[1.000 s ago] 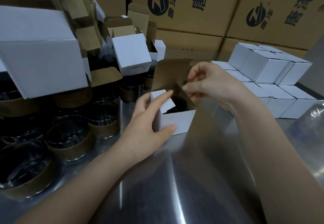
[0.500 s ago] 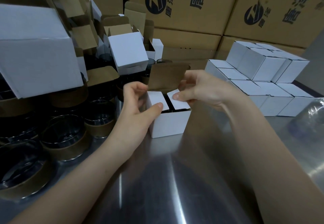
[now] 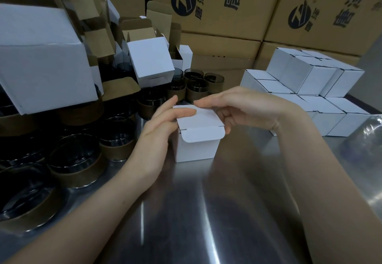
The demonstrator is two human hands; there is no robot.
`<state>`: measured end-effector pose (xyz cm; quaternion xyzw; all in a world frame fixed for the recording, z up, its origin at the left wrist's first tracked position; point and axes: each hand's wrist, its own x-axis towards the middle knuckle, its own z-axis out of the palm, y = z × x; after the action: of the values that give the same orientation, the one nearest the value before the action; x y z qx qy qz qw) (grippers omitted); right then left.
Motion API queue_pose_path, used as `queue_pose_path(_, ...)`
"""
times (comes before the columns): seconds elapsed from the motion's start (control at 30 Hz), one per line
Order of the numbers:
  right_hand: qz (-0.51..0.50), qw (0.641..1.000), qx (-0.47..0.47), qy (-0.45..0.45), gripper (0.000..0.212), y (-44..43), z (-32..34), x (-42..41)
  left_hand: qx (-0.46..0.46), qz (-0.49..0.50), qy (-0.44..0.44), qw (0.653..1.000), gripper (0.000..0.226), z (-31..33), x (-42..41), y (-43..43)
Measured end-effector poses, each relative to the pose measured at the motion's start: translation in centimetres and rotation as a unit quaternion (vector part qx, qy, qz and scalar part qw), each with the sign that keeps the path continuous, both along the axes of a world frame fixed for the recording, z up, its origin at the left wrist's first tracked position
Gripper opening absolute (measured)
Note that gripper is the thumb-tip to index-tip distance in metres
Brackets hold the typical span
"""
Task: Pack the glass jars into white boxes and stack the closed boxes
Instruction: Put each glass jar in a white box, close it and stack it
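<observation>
The white box (image 3: 196,150) stands upright on the tabletop (image 3: 206,212) at the centre of your view, between both hands. Its lid (image 3: 204,117) is folded down over the opening. The tuck flap (image 3: 203,137) hangs outside the front wall and is not inserted. The contents of the box are hidden.

Your left hand (image 3: 161,125) enters from 8 o'clock. Its fingers (image 3: 184,112) are straight and lie flat on the left part of the lid, and the palm sits just beside the left wall of the box. Your right hand (image 3: 246,108) enters from 4 o'clock. Its fingers are extended over the far edge of the lid, with their tips close to those of the left hand. The thumb (image 3: 227,126) points down beside the right corner of the lid. Whether it presses the box cannot be determined.

At 9 o'clock from the box, glass jars (image 3: 76,160) with brown bands stand crowded together, open end up. A further group (image 3: 196,86) stands at 12 o'clock, just behind your hands. At 10 o'clock, open white boxes (image 3: 151,61) lie piled at various tilts with their brown flaps raised. At 2 o'clock, closed white boxes (image 3: 310,77) are stacked in two layers, touching one another. Large brown cartons (image 3: 217,5) with dark printing fill the background from 11 to 2 o'clock.
</observation>
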<state>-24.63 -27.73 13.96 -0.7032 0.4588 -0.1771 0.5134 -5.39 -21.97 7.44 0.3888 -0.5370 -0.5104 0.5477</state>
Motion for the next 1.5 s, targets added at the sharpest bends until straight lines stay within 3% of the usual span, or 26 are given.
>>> queue_pose_path(0.1,0.054,0.995,-0.052,0.066,0.071,0.4,0.2,-0.6,0.033,-0.004,0.033,0.999,0.022,0.3,-0.1,0.0)
queue_pose_path(0.17,0.069,0.991,-0.063,0.093,0.088,0.6,0.2,-0.8,-0.018,-0.017,-0.025,0.999,0.023,0.0,0.2,0.4)
queue_pose_path(0.27,0.057,0.990,-0.066,0.111,0.084,0.7,0.2,-0.7,-0.062,-0.032,-0.185,0.980,0.044,-0.8,0.6,0.5)
queue_pose_path(0.37,0.059,0.988,-0.083,0.115,0.071,0.6,0.1,-0.5,-0.093,-0.002,-0.240,0.966,0.050,-1.1,0.5,0.2)
queue_pose_path(0.8,0.011,0.994,-0.098,0.054,0.055,0.8,0.2,-0.4,-0.097,-0.002,-0.165,0.982,0.028,-0.6,0.4,0.4)
queue_pose_path(1.17,0.032,0.996,-0.078,0.032,0.061,0.2,-0.4,-0.4,-0.078,-0.024,-0.141,0.987,0.027,-0.8,0.5,0.0)
queue_pose_path(1.33,0.061,0.995,-0.060,0.048,0.079,0.1,-0.5,-0.6,-0.057,-0.021,-0.130,0.990,0.026,-0.6,0.6,0.1)
queue_pose_path(1.5,0.061,0.996,-0.051,0.050,0.066,0.0,-0.5,-0.9,-0.043,-0.006,-0.112,0.993,0.025,-0.2,0.6,0.4)
